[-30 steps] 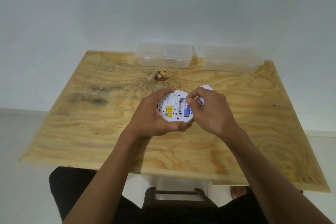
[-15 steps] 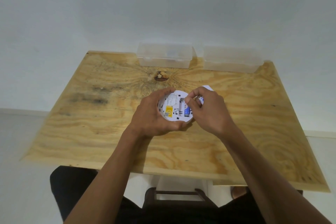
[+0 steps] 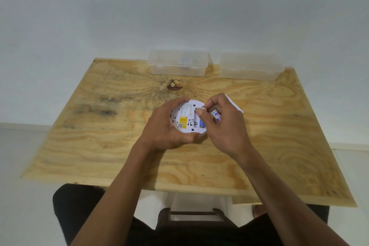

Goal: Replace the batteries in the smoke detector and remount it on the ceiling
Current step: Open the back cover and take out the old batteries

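Note:
A round white smoke detector (image 3: 187,118) lies back side up, just above the plywood table (image 3: 99,146), with a yellow label and an open battery slot. My left hand (image 3: 163,128) is wrapped around its left and near rim. A blue battery (image 3: 202,124) sits in the slot. My right hand (image 3: 221,126) holds a white and blue battery (image 3: 216,115) in its fingers, fingertips over the slot's far end. A white round cover (image 3: 233,104) peeks out behind my right hand.
Two clear plastic lidded boxes (image 3: 177,65) (image 3: 251,69) stand at the table's far edge against the white wall. A dark knot (image 3: 174,85) marks the wood in front of them. My legs and a dark stool (image 3: 193,217) are below the near edge.
My right hand has lifted slightly and turned, and a white and blue battery now shows in its fingers. The left hand and the detector have stayed put.

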`<state>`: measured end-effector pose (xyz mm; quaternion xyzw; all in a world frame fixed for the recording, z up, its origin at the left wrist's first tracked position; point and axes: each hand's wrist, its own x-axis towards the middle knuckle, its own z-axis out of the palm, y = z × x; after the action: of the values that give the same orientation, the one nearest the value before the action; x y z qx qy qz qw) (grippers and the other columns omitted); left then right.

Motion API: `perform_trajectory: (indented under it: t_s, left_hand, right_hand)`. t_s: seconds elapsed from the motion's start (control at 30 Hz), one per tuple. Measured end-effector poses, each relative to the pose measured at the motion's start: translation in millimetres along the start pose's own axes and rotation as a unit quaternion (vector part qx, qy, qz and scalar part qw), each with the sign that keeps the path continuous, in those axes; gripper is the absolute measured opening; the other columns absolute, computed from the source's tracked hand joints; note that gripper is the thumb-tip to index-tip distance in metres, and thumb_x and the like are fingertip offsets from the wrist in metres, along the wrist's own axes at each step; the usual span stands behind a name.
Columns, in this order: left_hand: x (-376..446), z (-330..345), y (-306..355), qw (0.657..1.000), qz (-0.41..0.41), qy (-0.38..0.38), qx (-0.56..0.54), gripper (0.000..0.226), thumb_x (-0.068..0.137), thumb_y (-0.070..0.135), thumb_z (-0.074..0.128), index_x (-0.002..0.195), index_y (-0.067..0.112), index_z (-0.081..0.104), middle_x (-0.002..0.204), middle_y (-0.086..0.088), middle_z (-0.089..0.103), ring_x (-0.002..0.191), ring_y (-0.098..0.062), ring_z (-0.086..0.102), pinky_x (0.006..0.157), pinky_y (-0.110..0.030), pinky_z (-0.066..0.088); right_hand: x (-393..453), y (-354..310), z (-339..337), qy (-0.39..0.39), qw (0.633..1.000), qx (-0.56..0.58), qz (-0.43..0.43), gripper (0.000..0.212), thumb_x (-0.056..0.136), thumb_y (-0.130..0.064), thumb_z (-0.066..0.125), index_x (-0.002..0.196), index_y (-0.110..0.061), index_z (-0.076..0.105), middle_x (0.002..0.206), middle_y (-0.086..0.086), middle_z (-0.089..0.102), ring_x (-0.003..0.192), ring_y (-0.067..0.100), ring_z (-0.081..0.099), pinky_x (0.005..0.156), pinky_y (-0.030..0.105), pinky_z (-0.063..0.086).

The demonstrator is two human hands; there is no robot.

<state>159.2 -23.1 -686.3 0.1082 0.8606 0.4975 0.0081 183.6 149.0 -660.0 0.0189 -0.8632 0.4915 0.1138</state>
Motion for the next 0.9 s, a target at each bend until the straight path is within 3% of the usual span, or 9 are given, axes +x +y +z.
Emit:
perform_trajectory:
  t_s: [0.13,0.23,0.3,0.37,0.47,0.53,0.67,0.77,0.9]
  left_hand:
    - [-1.0,-0.1,0.5,1.0,-0.002,0.003,-0.005,0.106,0.043,0.06,0.086,0.135,0.014,0.058,0.129,0.0,0.067,0.117,-0.013,0.065,0.097,-0.043,0.055]
    - [-1.3,-1.1,0.9,1.0,0.003,-0.001,0.008,0.108,0.042,0.062,0.084,0.136,0.015,0.058,0.13,0.001,0.066,0.118,-0.011,0.064,0.098,-0.041,0.054]
    - [-1.1,-2.3,0.5,1.0,0.0,-0.004,0.005,0.108,0.041,0.061,0.085,0.136,0.017,0.058,0.13,0.002,0.066,0.118,-0.01,0.064,0.098,-0.041,0.054]
    - [-1.0,-2.6,-0.2,1.0,0.0,-0.008,0.007,0.108,0.041,0.061,0.085,0.136,0.018,0.058,0.13,0.003,0.066,0.118,-0.01,0.063,0.098,-0.041,0.054]
    - [-1.6,-3.3,0.5,1.0,0.002,-0.012,0.018,0.108,0.041,0.06,0.084,0.137,0.019,0.057,0.13,0.004,0.065,0.118,-0.009,0.063,0.099,-0.04,0.054]
    - [-1.3,-3.0,-0.1,1.0,0.001,-0.012,0.012,0.105,0.042,0.058,0.085,0.136,0.021,0.057,0.129,0.005,0.066,0.118,-0.008,0.063,0.099,-0.04,0.054]
    - [-0.5,-3.8,0.7,0.999,0.016,-0.028,0.001,0.1,0.045,0.055,0.088,0.134,0.026,0.056,0.123,0.013,0.067,0.113,-0.002,0.064,0.094,-0.029,0.055]
    - [5.0,-9.6,5.0,0.999,0.012,-0.032,-0.033,0.091,0.051,0.053,0.086,0.134,0.034,0.053,0.121,0.015,0.066,0.109,0.002,0.063,0.084,-0.014,0.052]
    - [32.1,-8.9,28.5,0.998,0.039,0.027,0.037,0.078,0.07,0.066,0.073,0.137,0.03,0.056,0.127,0.011,0.064,0.113,0.002,0.06,0.092,-0.019,0.047]
  right_hand:
    - [0.9,1.7,1.3,-0.005,0.999,0.033,0.032,0.011,0.095,-0.02,0.062,0.106,-0.022,0.06,0.09,-0.007,0.069,0.083,0.007,0.066,0.064,0.017,0.048]
    - [5.0,0.2,-2.4,0.009,0.99,0.122,0.076,0.017,0.1,-0.015,0.054,0.114,-0.016,0.064,0.09,-0.001,0.071,0.072,-0.002,0.063,0.059,0.01,0.046]
    - [9.5,-0.4,-7.8,0.024,0.973,0.188,0.129,0.02,0.103,-0.016,0.049,0.111,-0.018,0.067,0.085,-0.001,0.068,0.065,0.001,0.058,0.053,0.015,0.043]
    - [13.3,-1.3,-14.3,0.029,0.938,0.282,0.201,0.022,0.104,-0.017,0.047,0.103,-0.019,0.069,0.082,0.0,0.064,0.064,0.008,0.055,0.051,0.023,0.041]
    - [18.3,-2.3,-21.8,0.046,0.856,0.408,0.313,0.022,0.101,-0.024,0.051,0.088,-0.015,0.067,0.069,-0.001,0.059,0.056,0.014,0.052,0.049,0.027,0.039]
    - [20.4,-0.1,-24.4,0.055,0.835,0.425,0.346,0.025,0.097,-0.033,0.059,0.079,-0.015,0.061,0.062,-0.002,0.055,0.049,0.014,0.047,0.046,0.026,0.035]
    - [23.8,3.4,-31.3,0.077,0.868,0.37,0.322,0.04,0.091,-0.043,0.066,0.065,-0.019,0.047,0.047,-0.009,0.039,0.039,0.008,0.031,0.038,0.021,0.023]
    - [30.6,10.2,-43.7,0.091,0.899,0.314,0.292,0.04,0.092,-0.042,0.065,0.066,-0.015,0.052,0.047,-0.007,0.034,0.038,0.01,0.027,0.036,0.02,0.021]
    - [50.4,33.0,-68.3,0.131,0.918,0.258,0.272,0.027,0.093,-0.033,0.066,0.074,-0.015,0.062,0.042,-0.01,0.035,0.04,0.012,0.028,0.037,0.019,0.026]
